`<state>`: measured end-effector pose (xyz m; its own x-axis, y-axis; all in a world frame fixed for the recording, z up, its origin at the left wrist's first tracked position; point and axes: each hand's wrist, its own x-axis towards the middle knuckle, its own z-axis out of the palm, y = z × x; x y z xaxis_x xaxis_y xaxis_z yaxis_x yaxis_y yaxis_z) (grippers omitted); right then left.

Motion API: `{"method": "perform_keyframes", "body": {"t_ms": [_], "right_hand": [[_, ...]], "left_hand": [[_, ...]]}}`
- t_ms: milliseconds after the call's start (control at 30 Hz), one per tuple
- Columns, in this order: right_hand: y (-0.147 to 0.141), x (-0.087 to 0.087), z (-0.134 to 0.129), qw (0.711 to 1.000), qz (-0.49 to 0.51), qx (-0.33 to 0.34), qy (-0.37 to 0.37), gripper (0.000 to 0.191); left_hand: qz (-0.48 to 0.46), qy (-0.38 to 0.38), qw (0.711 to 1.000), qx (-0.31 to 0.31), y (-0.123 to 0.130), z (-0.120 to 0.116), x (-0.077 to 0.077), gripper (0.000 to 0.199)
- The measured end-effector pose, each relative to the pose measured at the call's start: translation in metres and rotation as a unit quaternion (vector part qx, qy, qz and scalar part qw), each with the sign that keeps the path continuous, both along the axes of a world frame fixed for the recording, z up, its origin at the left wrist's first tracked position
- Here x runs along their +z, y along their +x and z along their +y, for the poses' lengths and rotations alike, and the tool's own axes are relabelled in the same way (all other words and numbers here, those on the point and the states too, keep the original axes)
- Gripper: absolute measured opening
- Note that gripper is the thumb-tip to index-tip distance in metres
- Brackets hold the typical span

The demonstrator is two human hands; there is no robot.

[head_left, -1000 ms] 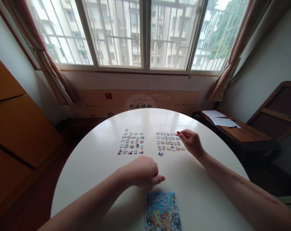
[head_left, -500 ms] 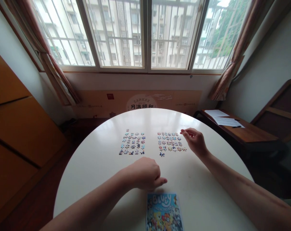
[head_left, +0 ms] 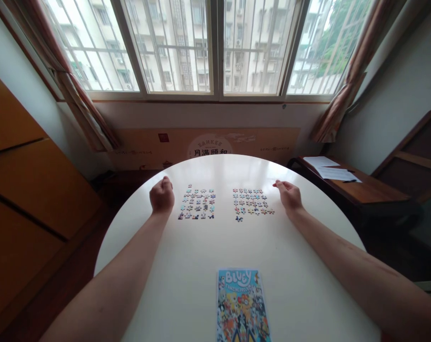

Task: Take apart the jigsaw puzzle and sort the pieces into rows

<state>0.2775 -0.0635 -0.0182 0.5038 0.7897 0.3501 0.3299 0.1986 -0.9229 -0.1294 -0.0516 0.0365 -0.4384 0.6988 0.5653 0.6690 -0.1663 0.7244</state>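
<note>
My left hand (head_left: 162, 194) is closed in a loose fist at the left side of the white round table, with no object showing in it. Just right of it lie loose jigsaw pieces (head_left: 197, 208) in rows, with one piece (head_left: 190, 185) above them. A second group of jigsaw pieces (head_left: 250, 196) lies in rows farther right, and a dark piece (head_left: 239, 219) sits below that group. Beside its right edge is my right hand (head_left: 288, 194), fingers curled together and pointing left, with nothing visible between the fingertips. Both hands are apart from the pieces.
A blue picture sheet marked "BLUEY" (head_left: 242, 304) lies at the near edge of the white table (head_left: 186, 294). To the right stand a wooden side table (head_left: 365, 197) with papers (head_left: 336, 174) and a chair (head_left: 411, 161). Wooden cabinets (head_left: 26, 199) are at left, windows ahead.
My left hand has swung from above the picture sheet, forward and left, to beside the left group of pieces. My right hand has shifted slightly right, away from the right group. The view has tilted slightly.
</note>
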Motion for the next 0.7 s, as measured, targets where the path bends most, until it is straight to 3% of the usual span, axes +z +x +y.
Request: {"method": "perform_keyframes", "body": {"t_ms": [200,700], "right_hand": [[-0.001,-0.004,0.002,1.000,-0.024,0.004,-0.015,0.045],[-0.003,0.002,0.002,0.996,-0.057,-0.023,-0.069,0.040]], "left_hand": [[-0.105,-0.067,0.988,0.090,-0.014,0.017,-0.019,0.041],[-0.111,-0.075,0.986,0.095,-0.019,0.024,-0.025,0.042]]}}
